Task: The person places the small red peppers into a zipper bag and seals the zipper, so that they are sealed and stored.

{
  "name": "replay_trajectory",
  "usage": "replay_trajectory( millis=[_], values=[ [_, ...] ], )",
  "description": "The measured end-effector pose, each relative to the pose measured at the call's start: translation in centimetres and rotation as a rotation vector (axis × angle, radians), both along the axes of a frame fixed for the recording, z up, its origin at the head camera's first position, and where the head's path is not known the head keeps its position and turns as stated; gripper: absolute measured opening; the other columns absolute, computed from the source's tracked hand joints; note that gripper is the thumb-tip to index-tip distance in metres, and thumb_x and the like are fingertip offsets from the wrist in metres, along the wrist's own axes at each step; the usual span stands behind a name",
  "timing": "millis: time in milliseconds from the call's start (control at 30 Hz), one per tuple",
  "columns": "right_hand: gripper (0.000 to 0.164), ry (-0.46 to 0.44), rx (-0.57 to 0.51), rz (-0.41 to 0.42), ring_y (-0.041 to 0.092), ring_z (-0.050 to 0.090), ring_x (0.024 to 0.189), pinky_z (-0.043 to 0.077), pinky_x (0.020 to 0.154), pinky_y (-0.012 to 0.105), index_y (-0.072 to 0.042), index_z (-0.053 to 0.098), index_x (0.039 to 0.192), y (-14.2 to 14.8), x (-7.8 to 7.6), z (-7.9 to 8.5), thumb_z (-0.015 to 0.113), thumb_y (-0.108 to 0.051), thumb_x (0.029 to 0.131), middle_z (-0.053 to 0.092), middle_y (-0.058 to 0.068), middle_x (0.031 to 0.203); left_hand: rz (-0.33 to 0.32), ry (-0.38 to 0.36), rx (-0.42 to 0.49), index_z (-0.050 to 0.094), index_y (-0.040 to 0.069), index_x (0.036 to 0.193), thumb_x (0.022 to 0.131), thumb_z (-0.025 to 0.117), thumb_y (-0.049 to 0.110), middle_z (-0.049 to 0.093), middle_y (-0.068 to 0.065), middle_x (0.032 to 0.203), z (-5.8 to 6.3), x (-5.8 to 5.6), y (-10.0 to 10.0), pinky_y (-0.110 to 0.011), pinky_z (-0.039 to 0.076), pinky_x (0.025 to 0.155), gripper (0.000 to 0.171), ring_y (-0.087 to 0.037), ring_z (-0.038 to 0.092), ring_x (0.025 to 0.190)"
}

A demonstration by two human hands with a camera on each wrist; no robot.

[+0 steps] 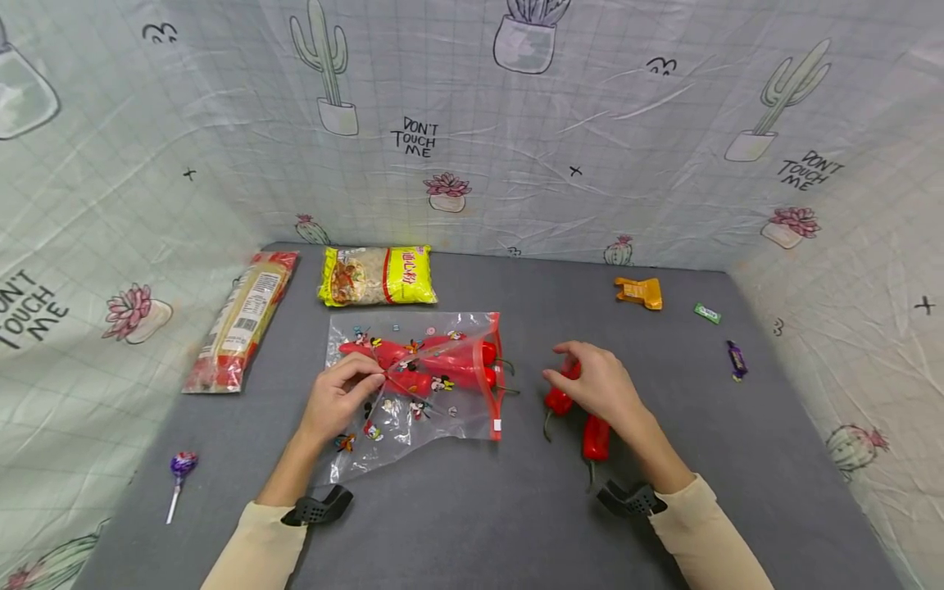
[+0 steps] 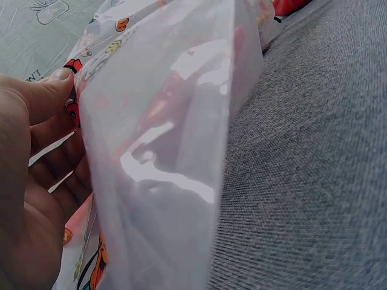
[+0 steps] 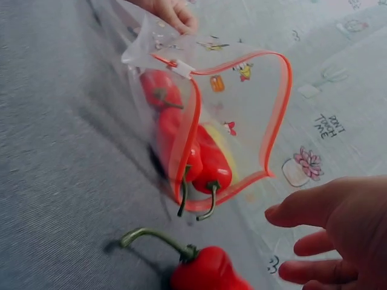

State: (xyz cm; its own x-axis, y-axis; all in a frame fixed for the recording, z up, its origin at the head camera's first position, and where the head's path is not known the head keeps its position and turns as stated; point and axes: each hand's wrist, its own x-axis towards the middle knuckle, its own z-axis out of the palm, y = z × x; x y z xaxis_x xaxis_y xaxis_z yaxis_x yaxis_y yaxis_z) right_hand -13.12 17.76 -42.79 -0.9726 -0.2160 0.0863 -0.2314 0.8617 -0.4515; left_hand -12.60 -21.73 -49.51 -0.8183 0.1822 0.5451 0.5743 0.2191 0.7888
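A clear zip bag with cartoon prints and a red zip edge lies mid-table, its mouth gaping to the right. Several red peppers are inside, some green stems poking out of the mouth. My left hand pinches the bag's upper layer between thumb and fingers, lifting the plastic. Right of the bag, two loose red peppers lie on the table: one pepper partly under my right hand, another pepper nearer me. The right hand's fingers are spread, holding nothing.
At the back left are a yellow noodle packet and a long noodle packet. A lollipop lies front left. Toward the right are an orange wrapped packet, a green sweet and a purple sweet. Printed cloth walls enclose the table.
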Motion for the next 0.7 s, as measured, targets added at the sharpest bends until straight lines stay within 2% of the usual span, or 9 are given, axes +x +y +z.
replay_trajectory(
  millis=[133, 333, 467, 567, 700],
  values=[
    [0.049, -0.024, 0.053, -0.030, 0.008, 0.050, 0.058, 0.041, 0.053, 0.025, -0.012, 0.061, 0.117, 0.6, 1.0, -0.1, 0.068, -0.044, 0.081, 0.061, -0.003, 0.073, -0.002, -0.015, 0.010, 0.068, 0.007, 0.088, 0.083, 0.065, -0.004, 0.064, -0.007, 0.089, 0.0, 0.0, 0.0, -0.015, 0.049, 0.066, 0.012, -0.008, 0.058, 0.080],
    [0.059, -0.076, 0.154, -0.130, 0.013, 0.046, 0.048, 0.036, 0.044, 0.027, -0.012, 0.055, 0.120, 0.6, 2.0, -0.7, 0.067, -0.053, 0.078, 0.051, -0.002, 0.058, -0.004, -0.029, 0.018, 0.068, 0.006, 0.089, 0.083, 0.065, -0.004, 0.063, -0.008, 0.089, 0.0, 0.1, 0.0, -0.015, 0.049, 0.066, 0.012, -0.008, 0.058, 0.080],
    [0.062, -0.062, 0.246, -0.190, 0.017, 0.047, 0.049, 0.037, 0.043, 0.030, -0.013, 0.055, 0.109, 0.0, 2.0, -1.4, 0.065, -0.063, 0.074, 0.051, 0.002, 0.058, -0.007, -0.020, 0.023, 0.068, 0.006, 0.089, 0.083, 0.065, -0.005, 0.063, -0.009, 0.088, 0.0, 0.0, 0.0, -0.015, 0.049, 0.066, 0.014, -0.008, 0.058, 0.080],
    [0.062, -0.047, 0.288, -0.208, 0.019, 0.048, 0.050, 0.039, 0.044, 0.032, -0.011, 0.053, 0.103, -0.5, 1.8, -1.9, 0.065, -0.065, 0.072, 0.053, 0.004, 0.060, -0.006, -0.025, 0.024, 0.068, 0.006, 0.089, 0.083, 0.065, -0.005, 0.063, -0.008, 0.088, 0.0, 0.0, 0.0, -0.015, 0.049, 0.066, 0.014, -0.008, 0.058, 0.079],
    [0.068, -0.046, 0.287, -0.200, 0.018, 0.048, 0.049, 0.043, 0.045, 0.035, -0.007, 0.048, 0.117, -1.1, 1.4, -2.3, 0.066, -0.056, 0.073, 0.057, 0.006, 0.065, 0.000, -0.031, 0.017, 0.068, 0.006, 0.089, 0.082, 0.064, -0.009, 0.063, -0.008, 0.088, -0.1, 0.0, 0.0, -0.015, 0.049, 0.065, 0.017, -0.008, 0.057, 0.078]
  ],
)
